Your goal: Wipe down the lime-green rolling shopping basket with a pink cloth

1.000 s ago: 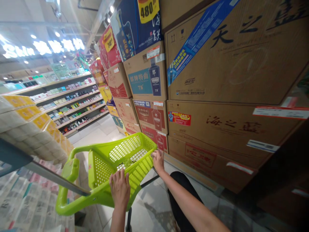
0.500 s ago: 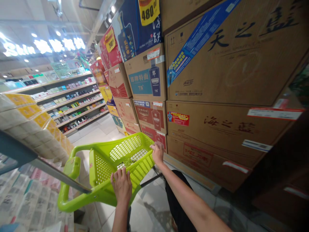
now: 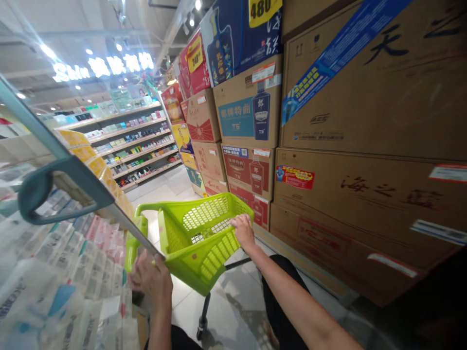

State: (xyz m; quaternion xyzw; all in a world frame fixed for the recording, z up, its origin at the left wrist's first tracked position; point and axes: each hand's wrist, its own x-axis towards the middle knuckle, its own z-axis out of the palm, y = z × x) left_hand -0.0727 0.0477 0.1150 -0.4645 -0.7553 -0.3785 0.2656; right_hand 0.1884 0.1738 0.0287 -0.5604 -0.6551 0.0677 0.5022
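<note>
A bright green plastic shopping cart [image 3: 189, 270] stands on the floor ahead of me, its basket having perforated sides. My right hand [image 3: 243, 231] is closed over the near rim at the basket's right end. At the rear left, my left hand [image 3: 153, 279] is curled against the cart's green handle frame, partly blurred, some fingers hidden. A long metal bar with a grey looped grip [image 3: 65, 189] slants from upper left down to the cart beside my left hand. I cannot tell what this bar belongs to.
Stacked cardboard cartons [image 3: 350, 189] form a wall on the right, with boxed bottles above. Plastic-wrapped paper packs [image 3: 91, 282] are piled along the left. Goods shelves [image 3: 142, 141] stand behind the tiled aisle [image 3: 160, 182]. My dark-clothed legs show below.
My left hand has moved left from the basket's near rim to the rear handle frame. The view has turned left, and the bar's grey grip has come into view. My right hand stays on the rim.
</note>
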